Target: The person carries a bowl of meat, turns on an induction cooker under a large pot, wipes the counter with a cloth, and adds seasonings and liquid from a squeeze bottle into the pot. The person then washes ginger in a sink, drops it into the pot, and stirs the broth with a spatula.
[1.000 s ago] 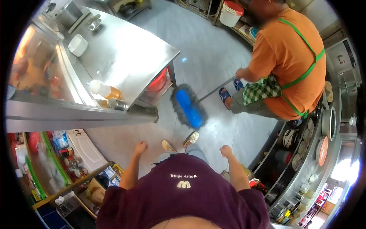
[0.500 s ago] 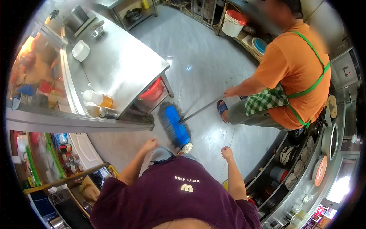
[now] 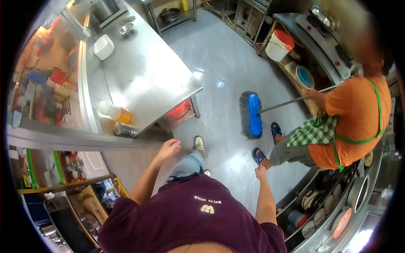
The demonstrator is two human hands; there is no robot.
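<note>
My left hand (image 3: 170, 149) is in mid-air near the corner of a steel table, its fingers curled loosely together with nothing visible in them. Over the floor on the other side, my right hand (image 3: 260, 172) is closed in a loose fist, and no object shows in it. In the view it overlaps a co-worker's sandalled foot, though it appears well above it. Ahead on the floor lies a blue broom head (image 3: 254, 114) with dark bristles. Its grey handle (image 3: 287, 103) is held by the co-worker (image 3: 354, 122) in an orange shirt and green checked apron.
The steel table (image 3: 143, 63) on the left carries a white container (image 3: 103, 47), a bottle of yellow liquid (image 3: 120, 113) and a metal shaker (image 3: 125, 130). A white bucket (image 3: 278, 47) with a red lid stands at the back right. Shelves of cookware line the right side.
I have stepped forward, one shoe now ahead of me. The co-worker's broom has swung away from my feet, farther out and to the right. Both my hands remain without any object.
</note>
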